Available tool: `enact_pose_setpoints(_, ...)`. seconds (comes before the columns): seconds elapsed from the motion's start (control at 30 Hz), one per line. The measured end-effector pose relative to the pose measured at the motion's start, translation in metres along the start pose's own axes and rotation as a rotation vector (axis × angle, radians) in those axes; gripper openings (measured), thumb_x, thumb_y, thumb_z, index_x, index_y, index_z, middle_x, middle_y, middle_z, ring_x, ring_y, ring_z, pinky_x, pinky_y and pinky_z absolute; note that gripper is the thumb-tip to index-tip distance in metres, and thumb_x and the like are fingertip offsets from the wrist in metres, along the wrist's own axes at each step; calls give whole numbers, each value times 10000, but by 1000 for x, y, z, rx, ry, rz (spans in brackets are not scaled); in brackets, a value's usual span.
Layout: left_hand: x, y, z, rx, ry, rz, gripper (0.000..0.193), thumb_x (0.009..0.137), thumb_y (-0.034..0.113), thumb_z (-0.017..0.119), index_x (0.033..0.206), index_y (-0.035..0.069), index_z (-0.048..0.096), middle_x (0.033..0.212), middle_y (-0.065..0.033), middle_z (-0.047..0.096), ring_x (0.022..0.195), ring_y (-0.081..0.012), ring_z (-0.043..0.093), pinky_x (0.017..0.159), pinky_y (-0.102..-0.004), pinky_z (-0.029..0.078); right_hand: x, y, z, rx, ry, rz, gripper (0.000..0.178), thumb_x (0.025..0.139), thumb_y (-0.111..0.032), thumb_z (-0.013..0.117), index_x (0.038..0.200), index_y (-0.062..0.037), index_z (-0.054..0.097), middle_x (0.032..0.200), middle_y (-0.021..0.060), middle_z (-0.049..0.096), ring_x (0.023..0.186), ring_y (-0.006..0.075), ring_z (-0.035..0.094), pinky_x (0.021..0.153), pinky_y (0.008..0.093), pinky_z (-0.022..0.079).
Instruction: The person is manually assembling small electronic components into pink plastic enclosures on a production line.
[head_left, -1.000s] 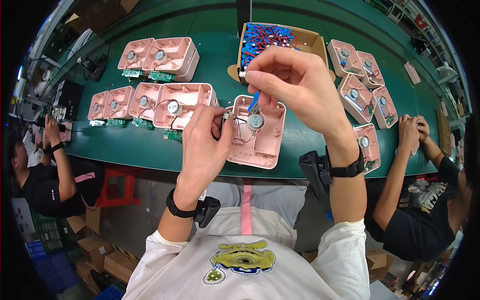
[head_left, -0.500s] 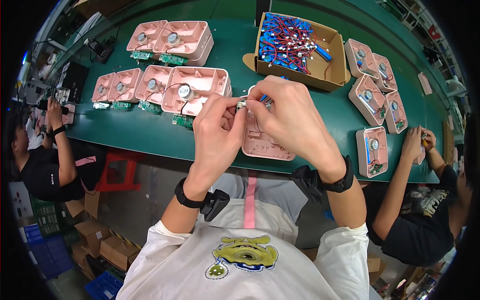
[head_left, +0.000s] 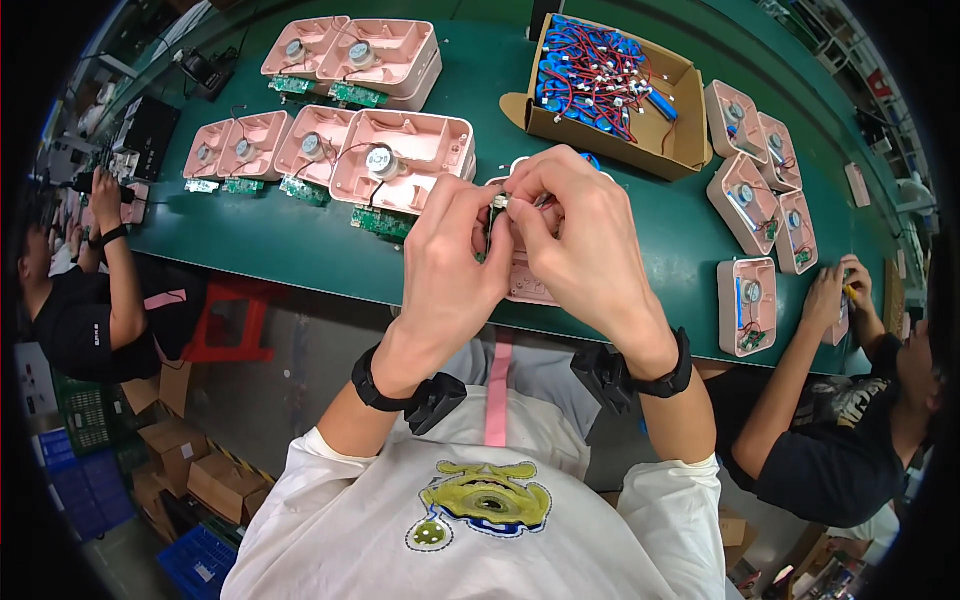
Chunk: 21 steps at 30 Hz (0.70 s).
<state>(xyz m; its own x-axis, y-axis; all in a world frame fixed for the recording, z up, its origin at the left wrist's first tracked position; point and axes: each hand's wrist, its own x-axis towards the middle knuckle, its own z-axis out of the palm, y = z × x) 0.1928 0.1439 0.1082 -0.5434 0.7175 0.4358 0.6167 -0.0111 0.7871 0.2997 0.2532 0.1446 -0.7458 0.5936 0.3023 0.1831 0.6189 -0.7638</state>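
Observation:
Above a pink plastic housing (head_left: 530, 286), my two hands meet fingertip to fingertip. My left hand (head_left: 448, 250) is closed on a small circuit board (head_left: 491, 226), seen edge-on and mostly covered by the fingers. A tiny white connector (head_left: 500, 201) shows at the board's upper end. My right hand (head_left: 590, 235) pinches at this connector with thumb and forefinger; its grip on the plug is partly hidden. Just beyond my right knuckles, a bit of a blue battery (head_left: 591, 160) peeks out. Much of the housing lies hidden under both hands.
Left of my hands stand several pink housings (head_left: 418, 132) with round speakers and green boards (head_left: 380, 222). A cardboard box (head_left: 620, 150) of blue batteries sits at the far side. More housings (head_left: 748, 308) stand right. Co-workers sit on both sides; one's hand (head_left: 826, 296) is near.
My hands have shifted slightly, and the connector and board edge now show more plainly between my fingers. The whole view has moved a little, with the box appearing further right.

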Motion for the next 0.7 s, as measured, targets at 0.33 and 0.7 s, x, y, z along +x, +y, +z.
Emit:
enact_pose_setpoints(0.33,-2,0,1,104,-8,93,246,875,-65,708,1118,-54,671,966,-182,606,777,-402,666,640,-477,532,-4,-5,10,-47,52,8,32,882,100,635,882,71,648,1066,164,717,761,258,718,647,329,561)
enact_pose_setpoints(0.7,17,4,-16,37,-133,-57,254,880,-36,709,1133,-45,698,864,-124,606,665,-244,606,601,-375,505,5,1,-60,-277,127,-102,157,891,13,676,1038,8,732,1044,140,767,734,296,703,702,414,555)
